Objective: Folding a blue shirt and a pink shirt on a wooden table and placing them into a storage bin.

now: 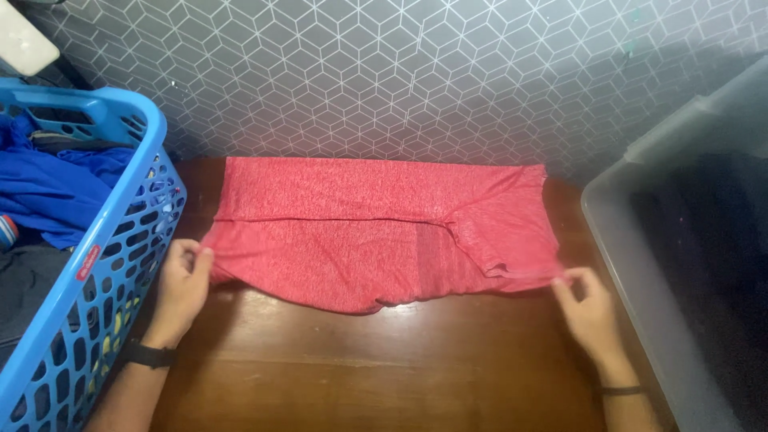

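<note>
From the head camera, a red cloth lies flat on a brown wooden table. It looks like a piece of clothing that is partly folded. Its long way runs from left to right, along the back edge of the table, close to the grey patterned wall. The front edge of the cloth sags toward the person in the middle.

The left hand is at the left end of the cloth. Its fingers and thumb are pinched shut on the front left corner of the cloth. A dark watch sits on that wrist. The arm comes up from the bottom left, right beside the blue basket.

The right hand is at the other end. Its fingertips pinch the front right corner of the cloth, near the right edge of the table. A thin dark band is on that wrist.

So each hand holds one end, and the cloth stretches between them. Both hands are at the side nearest the person, and the rest of the cloth lies away from them, toward the wall.

A blue basket with holes stands at the left edge of the table, with blue clothes inside. A grey bin stands at the right edge.
</note>
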